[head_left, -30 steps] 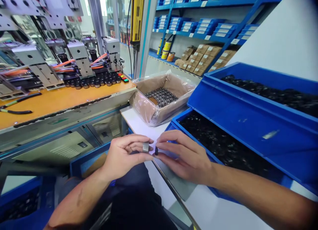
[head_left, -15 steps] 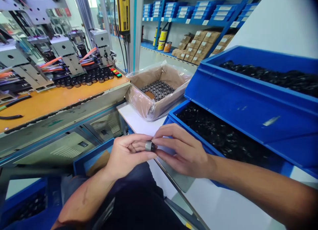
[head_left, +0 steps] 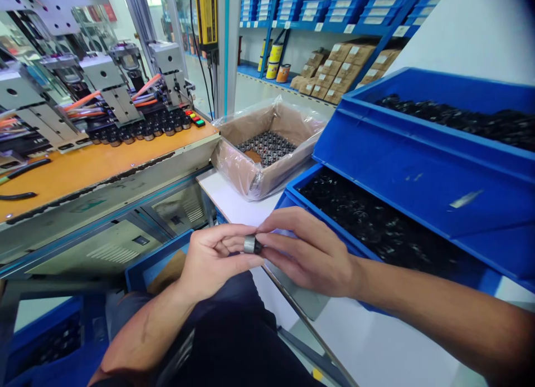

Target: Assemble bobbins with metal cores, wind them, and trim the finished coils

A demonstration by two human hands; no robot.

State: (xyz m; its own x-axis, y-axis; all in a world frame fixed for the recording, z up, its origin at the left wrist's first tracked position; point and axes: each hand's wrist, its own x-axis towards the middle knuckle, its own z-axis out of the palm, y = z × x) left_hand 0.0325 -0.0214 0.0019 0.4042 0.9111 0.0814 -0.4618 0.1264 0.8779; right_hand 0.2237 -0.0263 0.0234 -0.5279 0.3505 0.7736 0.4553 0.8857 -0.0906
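Metal first: small silver-grey metal ring (head_left: 249, 244) pinched between thumb and forefinger of left hand (head_left: 213, 261), short axis lying level and pointing across toward right hand (head_left: 311, 256). Small black plastic part (head_left: 258, 246) pressed against the ring's right-facing end, clamped in the right hand's thumb and fingertips, so both grips closed on their pieces and the two pieces touching, lined up end to end. Left hand slightly nearer to the body, right hand reaching in from the other side; neither piece resting on anything, both held above the lap. Just below and behind the grip, white tabletop (head_left: 234, 203). Beyond the right hand, lower blue plastic bin (head_left: 292, 200) filled with black ring-shaped parts, and past that a second, higher blue plastic bin (head_left: 418, 153) likewise loaded. Ahead of the grip, open brown cardboard box lined with clear plastic film (head_left: 267, 153), dark small parts inside. Off to the left of the grip and further out, orange-topped machine bench (head_left: 96, 167) with grey metal fixtures, then blue shelving (head_left: 334, 8) with cartons at the far wall.
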